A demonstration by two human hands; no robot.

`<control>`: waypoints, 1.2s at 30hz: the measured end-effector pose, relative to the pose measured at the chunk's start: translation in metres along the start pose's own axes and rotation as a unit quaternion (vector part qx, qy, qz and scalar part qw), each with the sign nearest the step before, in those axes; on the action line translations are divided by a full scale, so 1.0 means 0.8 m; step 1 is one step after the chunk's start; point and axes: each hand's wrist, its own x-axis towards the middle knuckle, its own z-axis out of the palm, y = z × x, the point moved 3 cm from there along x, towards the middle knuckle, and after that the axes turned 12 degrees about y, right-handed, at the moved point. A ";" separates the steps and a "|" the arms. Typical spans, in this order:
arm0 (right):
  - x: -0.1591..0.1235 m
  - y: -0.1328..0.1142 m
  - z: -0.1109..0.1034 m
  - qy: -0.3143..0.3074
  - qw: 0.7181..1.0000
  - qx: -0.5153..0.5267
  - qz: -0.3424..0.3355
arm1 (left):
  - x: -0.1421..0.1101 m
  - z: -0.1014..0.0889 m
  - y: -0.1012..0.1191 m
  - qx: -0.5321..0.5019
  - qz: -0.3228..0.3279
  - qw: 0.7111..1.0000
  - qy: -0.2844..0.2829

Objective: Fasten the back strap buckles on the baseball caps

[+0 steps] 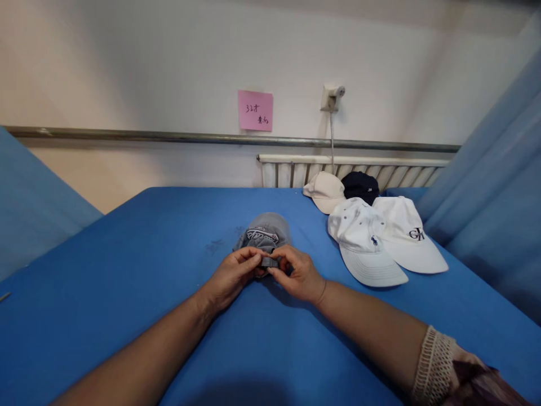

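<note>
Pinching one gray cap's (267, 232) strap (269, 262), two closed grips (235, 273) (301, 274) sit near four more caps (325, 189) (360, 186) (361, 231) (403, 225).

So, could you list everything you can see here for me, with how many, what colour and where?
Grey cap: one, grey, mid-table, in both hands
White caps: two, whitish, right side of table
Beige cap: one, beige, behind them
Dark cap: one, near-black, beside the beige one
Table: one, blue, below everything
Thin object: one, brownish, left edge, unclear
Note: one, pink, on wall
Wall: one, whitish, behind
Socket with cord: one, whitish, right of note
Pipe: one, dull metal, along wall
Radiator: one, whitish, below pipe
Curtains: two, blue, either side
Sleeve: one, beige and purplish, right arm
Left hand: one, bare, at cap's strap
Right hand: one, bare, same strap
</note>
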 end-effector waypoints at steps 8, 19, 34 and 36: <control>0.001 -0.002 0.000 -0.003 1.000 0.000 -0.002 | 0.000 -0.002 0.000 0.003 0.004 1.000 -0.016; 0.002 -0.005 0.000 -0.008 1.000 -0.006 -0.017 | 0.000 -0.004 -0.001 0.022 -0.014 1.000 -0.005; 0.002 -0.004 0.001 -0.013 1.000 -0.004 -0.026 | -0.002 0.000 -0.001 0.041 -0.007 0.999 0.019; 0.001 -0.004 0.001 -0.008 1.000 0.001 -0.029 | -0.003 0.000 0.000 0.028 -0.015 0.999 0.013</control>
